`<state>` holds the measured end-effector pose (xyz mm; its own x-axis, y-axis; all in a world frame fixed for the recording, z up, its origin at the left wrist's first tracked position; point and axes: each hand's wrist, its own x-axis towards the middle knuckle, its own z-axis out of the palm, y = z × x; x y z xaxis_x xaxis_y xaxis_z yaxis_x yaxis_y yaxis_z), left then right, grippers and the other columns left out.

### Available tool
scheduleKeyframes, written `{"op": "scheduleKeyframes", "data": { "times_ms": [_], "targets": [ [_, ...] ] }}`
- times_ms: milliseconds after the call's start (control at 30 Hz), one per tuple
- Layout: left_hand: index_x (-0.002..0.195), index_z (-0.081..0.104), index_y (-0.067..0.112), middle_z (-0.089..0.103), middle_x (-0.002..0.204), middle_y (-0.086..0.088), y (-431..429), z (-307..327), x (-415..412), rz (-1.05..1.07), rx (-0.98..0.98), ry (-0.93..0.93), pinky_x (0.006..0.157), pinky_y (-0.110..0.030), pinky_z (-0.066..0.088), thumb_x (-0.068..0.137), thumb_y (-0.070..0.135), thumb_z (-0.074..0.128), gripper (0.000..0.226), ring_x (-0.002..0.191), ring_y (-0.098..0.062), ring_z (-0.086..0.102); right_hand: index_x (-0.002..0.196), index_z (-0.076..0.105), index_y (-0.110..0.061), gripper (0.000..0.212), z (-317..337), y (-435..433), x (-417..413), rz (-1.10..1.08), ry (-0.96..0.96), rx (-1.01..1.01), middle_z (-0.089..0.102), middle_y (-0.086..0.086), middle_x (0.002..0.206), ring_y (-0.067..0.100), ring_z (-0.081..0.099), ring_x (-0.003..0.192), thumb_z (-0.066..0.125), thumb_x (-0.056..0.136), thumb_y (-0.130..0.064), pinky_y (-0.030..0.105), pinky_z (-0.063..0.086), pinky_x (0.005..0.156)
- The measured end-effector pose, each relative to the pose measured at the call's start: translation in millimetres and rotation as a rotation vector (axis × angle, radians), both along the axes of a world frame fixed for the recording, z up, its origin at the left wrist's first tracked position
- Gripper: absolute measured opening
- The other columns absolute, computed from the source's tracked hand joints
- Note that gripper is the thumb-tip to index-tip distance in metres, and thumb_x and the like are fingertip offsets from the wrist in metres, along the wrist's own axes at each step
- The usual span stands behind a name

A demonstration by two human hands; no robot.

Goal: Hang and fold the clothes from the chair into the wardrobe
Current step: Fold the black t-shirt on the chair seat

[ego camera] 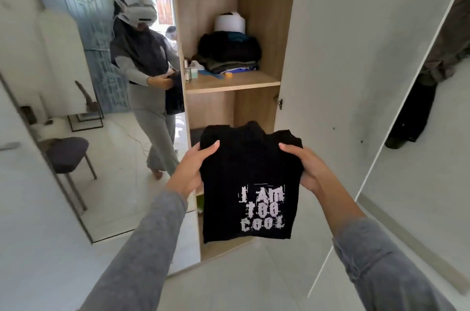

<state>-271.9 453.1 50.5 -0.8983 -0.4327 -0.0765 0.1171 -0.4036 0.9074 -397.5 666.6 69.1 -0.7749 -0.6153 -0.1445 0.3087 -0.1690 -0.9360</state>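
Left hand is gripping the folded black shirt at its 9 o'clock edge; right hand is gripping the 3 o'clock edge. Shirt is hanging between both hands, before the open wardrobe, below its shelf.

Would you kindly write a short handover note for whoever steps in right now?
Left hand and right hand: both grip the folded black T-shirt, held before the open wardrobe.
Shelf: already carries a pile of folded clothes.
Done: this shirt is folded.
Left: set it on a shelf. The chair in the mirror looks bare, so little may remain.
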Motion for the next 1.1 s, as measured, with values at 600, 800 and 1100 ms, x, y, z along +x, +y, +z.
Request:
{"op": "scheduleKeyframes", "data": {
  "times_ms": [600,800,1100],
  "targets": [
    [0.119,0.061,0.021,0.069,0.115,0.000,-106.4,-65.1,-229.5,0.149,0.061,-0.073,0.095,-0.039,0.049,0.090,0.022,0.060,0.029,0.107,-0.018,0.064,0.105,0.068,-0.015,0.021,-26.5,-124.3,-247.5,-0.068,0.321,0.266,0.072,0.000,0.101,0.015,0.068,0.092,0.067,0.085,-0.020,0.024,0.052,0.073],
    [0.122,0.059,0.020,0.066,0.118,-0.002,-162.4,-98.7,-296.1,0.274,0.040,-0.147,0.097,-0.040,0.047,0.093,0.021,0.057,0.030,0.111,-0.020,0.061,0.087,0.064,-0.014,0.006,-49.5,-187.5,-323.3,0.008,0.591,0.394,0.067,0.000,0.087,0.013,0.064,0.082,0.068,0.084,-0.014,0.011,0.051,0.064],
    [0.132,0.049,0.016,0.059,0.120,-0.005,-243.6,-165.8,-354.2,0.540,-0.080,-0.394,0.093,-0.034,0.047,0.095,0.009,0.051,0.038,0.108,-0.023,0.058,0.080,0.041,-0.010,0.024,-129.7,-281.2,-378.0,0.467,0.654,0.575,0.057,0.000,0.077,0.006,0.059,0.078,0.062,0.085,0.001,0.025,0.051,0.077]
  ]
}}
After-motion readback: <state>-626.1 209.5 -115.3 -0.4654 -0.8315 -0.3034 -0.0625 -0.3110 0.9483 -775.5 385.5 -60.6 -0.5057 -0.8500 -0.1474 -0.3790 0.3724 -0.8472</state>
